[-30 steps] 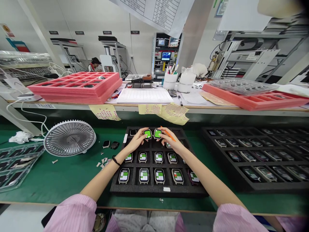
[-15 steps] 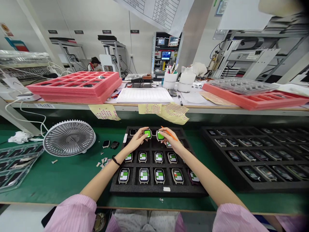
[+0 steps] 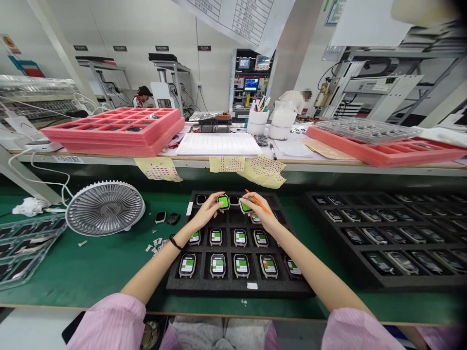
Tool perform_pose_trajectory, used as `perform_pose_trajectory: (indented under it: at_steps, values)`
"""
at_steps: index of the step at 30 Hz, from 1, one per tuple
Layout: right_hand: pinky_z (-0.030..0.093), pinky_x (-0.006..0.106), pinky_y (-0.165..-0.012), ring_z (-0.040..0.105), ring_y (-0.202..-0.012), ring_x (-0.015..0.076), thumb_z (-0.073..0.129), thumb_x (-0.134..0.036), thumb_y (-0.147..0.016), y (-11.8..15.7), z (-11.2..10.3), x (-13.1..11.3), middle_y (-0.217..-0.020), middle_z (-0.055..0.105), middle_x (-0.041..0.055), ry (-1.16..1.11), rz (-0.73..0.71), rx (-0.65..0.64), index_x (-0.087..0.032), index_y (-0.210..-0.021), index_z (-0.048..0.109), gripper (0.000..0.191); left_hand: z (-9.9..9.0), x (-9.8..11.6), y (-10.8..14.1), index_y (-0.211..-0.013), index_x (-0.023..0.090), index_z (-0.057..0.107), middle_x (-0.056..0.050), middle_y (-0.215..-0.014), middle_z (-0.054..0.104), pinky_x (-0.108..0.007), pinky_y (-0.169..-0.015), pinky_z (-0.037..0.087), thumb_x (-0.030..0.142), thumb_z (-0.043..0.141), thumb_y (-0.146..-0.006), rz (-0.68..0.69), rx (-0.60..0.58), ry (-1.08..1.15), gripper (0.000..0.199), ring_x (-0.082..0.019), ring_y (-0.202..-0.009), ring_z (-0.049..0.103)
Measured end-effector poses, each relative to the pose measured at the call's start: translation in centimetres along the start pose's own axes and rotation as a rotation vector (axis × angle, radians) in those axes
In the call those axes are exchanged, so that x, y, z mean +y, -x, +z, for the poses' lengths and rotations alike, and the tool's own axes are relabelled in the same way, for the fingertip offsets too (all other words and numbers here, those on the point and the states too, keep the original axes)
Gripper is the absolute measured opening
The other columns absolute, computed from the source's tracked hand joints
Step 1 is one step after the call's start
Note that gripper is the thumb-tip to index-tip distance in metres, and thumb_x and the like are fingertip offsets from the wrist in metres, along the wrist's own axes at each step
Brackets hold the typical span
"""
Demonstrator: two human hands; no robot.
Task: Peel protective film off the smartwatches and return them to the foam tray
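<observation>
My left hand [image 3: 211,206] grips a smartwatch case [image 3: 223,201] with a lit green screen, the thumb lying over the screen. Close by on the right, a second green-lit smartwatch [image 3: 245,206] is in my right hand [image 3: 260,210], its screen partly covered by the fingers. An orange pen [image 3: 258,201] is also tucked in that hand, slanting across the fingers. Both watches are above the back rows of a black foam tray [image 3: 204,288]. Strapless watches with green-and-white screens, such as this one [image 3: 241,265], sit in its front compartments.
On the right stands another black tray [image 3: 368,281] of watches. A round grey fan [image 3: 105,209], two loose watch pieces [image 3: 160,217] and paper scraps [image 3: 156,244] lie left. A raised shelf behind bears pink foam trays [image 3: 113,131] and a pen cup [image 3: 258,121].
The watch in my right hand has shifted slightly right and tilted, along with the pen. My left hand stays put. A person in the back right has moved.
</observation>
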State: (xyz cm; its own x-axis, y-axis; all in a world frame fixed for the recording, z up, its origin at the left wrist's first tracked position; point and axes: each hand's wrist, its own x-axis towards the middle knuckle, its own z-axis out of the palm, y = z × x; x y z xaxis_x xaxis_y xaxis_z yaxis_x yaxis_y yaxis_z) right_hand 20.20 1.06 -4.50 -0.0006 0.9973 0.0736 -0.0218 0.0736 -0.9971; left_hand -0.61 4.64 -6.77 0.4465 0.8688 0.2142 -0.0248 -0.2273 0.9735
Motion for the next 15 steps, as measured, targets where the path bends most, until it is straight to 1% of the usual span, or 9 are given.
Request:
perform_pose_trajectory:
  at_steps: [4,10,13,15]
  values:
    - [0.033,0.023,-0.04,0.049,-0.046,0.0108,0.069,-0.051,-0.07,-0.23,-0.1,0.37,-0.062,0.053,-0.0038,-0.027,0.012,-0.008,-0.023,-0.077,0.057,0.031,0.11,0.09,0.2,-0.129,0.022,0.044,-0.007,-0.104,0.057,-0.019,-0.048,0.036,0.036,0.063,-0.08,0.013,-0.005,-0.048,0.055,-0.014,-0.078,0.056]
    - [0.033,0.024,-0.04,0.05,-0.046,0.011,0.067,-0.052,-0.072,-0.31,-0.22,0.63,-0.069,0.057,-0.0024,-0.057,0.012,-0.018,-0.023,-0.078,0.057,0.03,-0.06,-0.14,0.07,-0.128,0.019,0.045,-0.006,-0.097,0.057,-0.019,-0.047,0.036,0.038,0.058,-0.083,0.034,-0.028,0.009,0.05,-0.012,-0.073,0.055]
    - [0.033,0.024,-0.039,0.051,-0.046,0.0116,0.067,-0.052,-0.072,-0.25,-0.23,0.51,-0.067,0.057,-0.0022,-0.057,0.015,-0.022,-0.024,-0.078,0.058,0.03,-0.11,-0.09,0.02,-0.127,0.02,0.046,-0.005,-0.096,0.057,-0.019,-0.047,0.037,0.038,0.056,-0.084,0.029,-0.013,0.003,0.047,-0.012,-0.072,0.056]
    - [0.033,0.024,-0.039,0.051,-0.047,0.0119,0.067,-0.052,-0.072,-0.25,-0.23,0.47,-0.065,0.057,-0.0023,-0.063,0.015,-0.018,-0.023,-0.077,0.058,0.03,-0.12,0.03,0.01,-0.127,0.02,0.048,-0.006,-0.099,0.057,-0.02,-0.047,0.038,0.039,0.054,-0.085,0.006,-0.001,0.012,0.046,-0.013,-0.072,0.058]
